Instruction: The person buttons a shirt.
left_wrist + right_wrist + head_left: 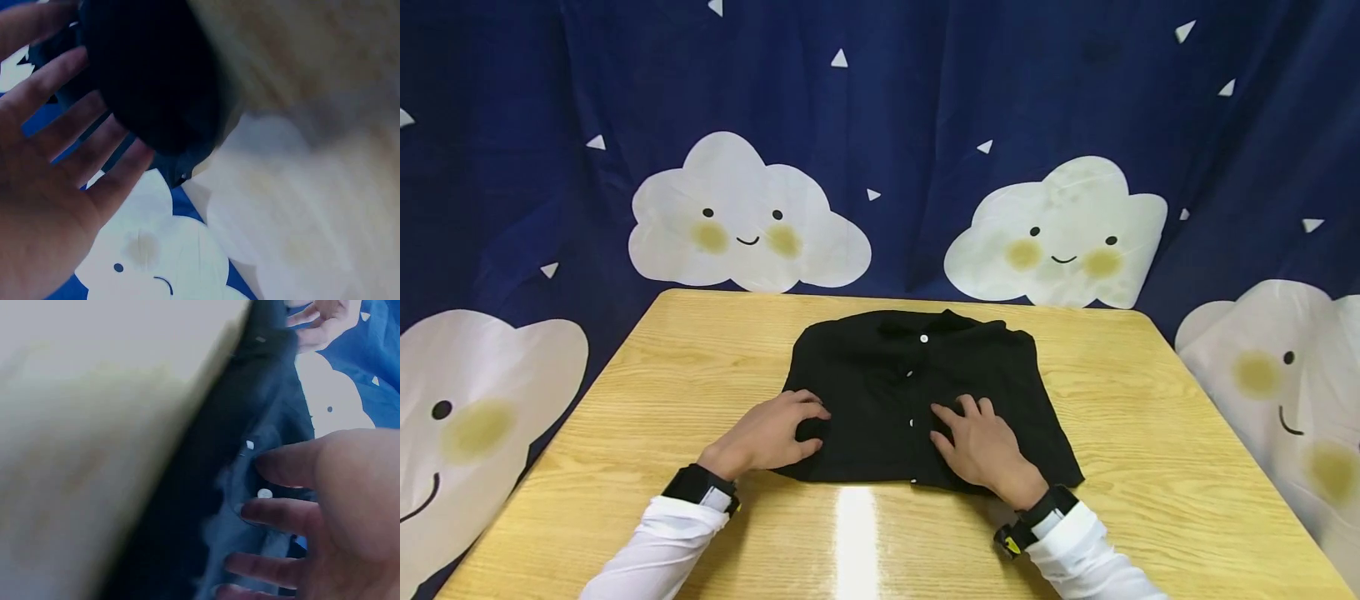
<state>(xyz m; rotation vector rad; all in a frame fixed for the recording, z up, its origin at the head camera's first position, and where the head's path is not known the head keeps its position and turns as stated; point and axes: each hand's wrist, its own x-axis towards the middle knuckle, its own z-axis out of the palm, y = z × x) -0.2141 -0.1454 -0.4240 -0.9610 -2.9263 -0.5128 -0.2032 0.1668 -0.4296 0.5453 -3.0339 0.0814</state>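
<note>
A black button-up shirt (865, 433) lies spread on the table, its collar (955, 322) at the far side and several white buttons down the front. On the shirt's left edge rests my left hand (771, 429), fingers loosely bent and thumb apart from them. My right hand (981, 446) touches the right front panel close to the button line, its fingers spread. From the left wrist, the palm (56, 169) shows with fingers against the dark cloth (156, 75). In the right wrist view, the fingertips (269, 509) lie near white buttons (265, 494). Neither hand pinches cloth.
A light wooden table (1150, 417) carries the shirt, with bare wood on both sides of it. Behind it hangs a dark blue curtain (910, 100) printed with smiling white clouds. Glare (856, 542) shines on the table's near part.
</note>
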